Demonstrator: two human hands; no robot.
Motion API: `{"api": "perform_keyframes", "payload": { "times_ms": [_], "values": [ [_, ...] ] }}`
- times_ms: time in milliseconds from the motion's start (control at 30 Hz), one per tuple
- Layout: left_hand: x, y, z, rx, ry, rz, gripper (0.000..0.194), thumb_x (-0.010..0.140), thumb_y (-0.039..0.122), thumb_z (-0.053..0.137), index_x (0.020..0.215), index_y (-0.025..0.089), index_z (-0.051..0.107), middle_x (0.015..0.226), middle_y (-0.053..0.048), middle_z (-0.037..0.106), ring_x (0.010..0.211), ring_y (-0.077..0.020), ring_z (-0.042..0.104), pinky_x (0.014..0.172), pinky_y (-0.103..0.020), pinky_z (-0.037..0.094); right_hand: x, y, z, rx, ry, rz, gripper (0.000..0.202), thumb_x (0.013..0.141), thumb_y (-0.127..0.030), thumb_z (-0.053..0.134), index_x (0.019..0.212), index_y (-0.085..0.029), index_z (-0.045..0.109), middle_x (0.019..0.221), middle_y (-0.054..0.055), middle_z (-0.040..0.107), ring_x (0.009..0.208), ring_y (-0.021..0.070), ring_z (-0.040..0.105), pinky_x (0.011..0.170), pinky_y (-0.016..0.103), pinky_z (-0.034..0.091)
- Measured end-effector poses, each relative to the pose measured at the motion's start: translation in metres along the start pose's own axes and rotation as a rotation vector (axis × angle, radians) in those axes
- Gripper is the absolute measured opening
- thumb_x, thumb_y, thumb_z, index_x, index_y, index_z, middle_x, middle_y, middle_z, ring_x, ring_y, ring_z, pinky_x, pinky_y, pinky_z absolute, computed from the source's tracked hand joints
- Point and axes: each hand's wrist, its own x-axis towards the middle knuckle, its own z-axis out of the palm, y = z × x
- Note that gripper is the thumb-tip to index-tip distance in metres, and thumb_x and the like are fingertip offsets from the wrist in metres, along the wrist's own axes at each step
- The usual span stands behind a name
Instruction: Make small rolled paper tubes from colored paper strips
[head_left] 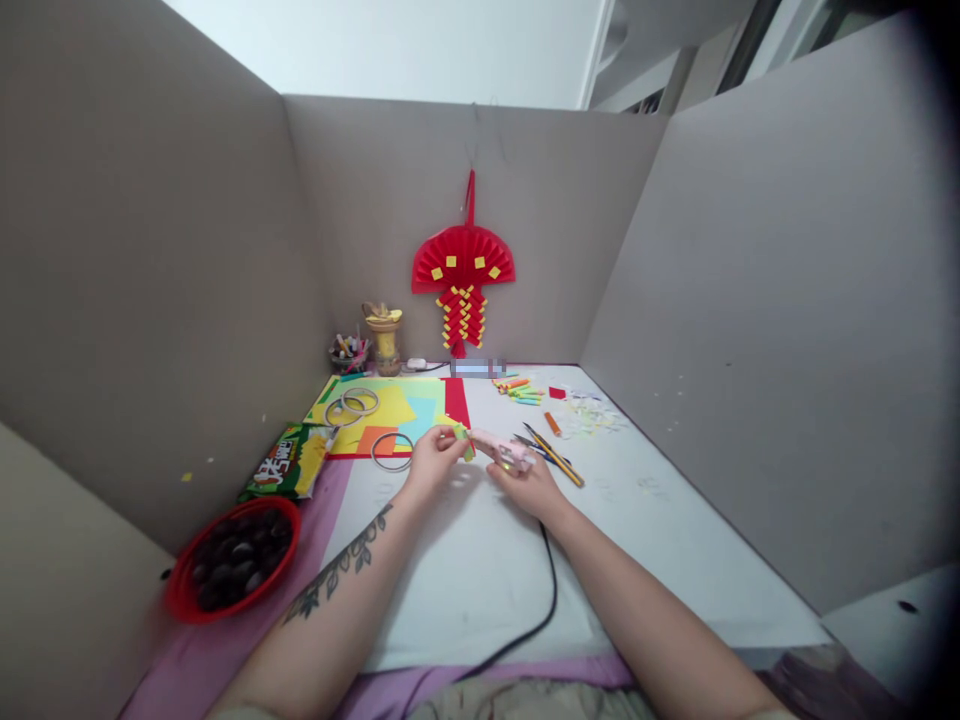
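Pinched in the fingers of my left hand (433, 460) is a small yellow-green piece of paper (464, 436), which looks folded or rolled. My right hand (531, 487) is wrapped around a pink hot glue gun (501, 450), its nozzle pointing left and close to the paper; whether they touch I cannot tell. A black cord (555, 590) runs from below my right hand towards the table's front edge. Just left of my left hand lies a silver ring (373, 460). A yellow pencil (559, 460) rests beyond my right hand, beside a dark slim tool.
Coloured paper sheets (397, 400) lie at the left with more rings. A snack bag (292, 460) and a red basin (289, 560) of dark round pieces sit nearer. Rolled paper tubes (521, 390), an orange roll (553, 425) and scraps (596, 415) lie right. A red fan decoration (465, 250) hangs behind.
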Motion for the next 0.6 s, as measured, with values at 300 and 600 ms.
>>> {"api": "perform_keyframes", "payload": {
  "times_ms": [300, 600],
  "values": [
    [-0.009, 0.018, 0.003, 0.004, 0.042, 0.002, 0.025, 0.060, 0.029, 0.072, 0.077, 0.017, 0.058, 0.058, 0.001, 0.063, 0.054, -0.0124, 0.058, 0.053, -0.021, 0.039, 0.000, -0.005, -0.002, -0.020, -0.013, -0.004, 0.023, 0.074, -0.026, 0.055, 0.091, -0.019, 0.068, 0.081, 0.004, 0.068, 0.085, 0.0204, 0.061, 0.080, 0.031, 0.048],
    [-0.008, 0.018, 0.001, -0.024, 0.071, -0.022, 0.032, 0.058, 0.034, 0.074, 0.077, 0.017, 0.056, 0.056, 0.004, 0.060, 0.051, -0.0109, 0.055, 0.050, -0.020, 0.038, -0.001, -0.005, -0.002, -0.012, -0.015, 0.003, 0.025, 0.073, -0.027, 0.056, 0.094, -0.019, 0.067, 0.082, 0.004, 0.068, 0.082, 0.0205, 0.062, 0.079, 0.032, 0.049]
  ]
}}
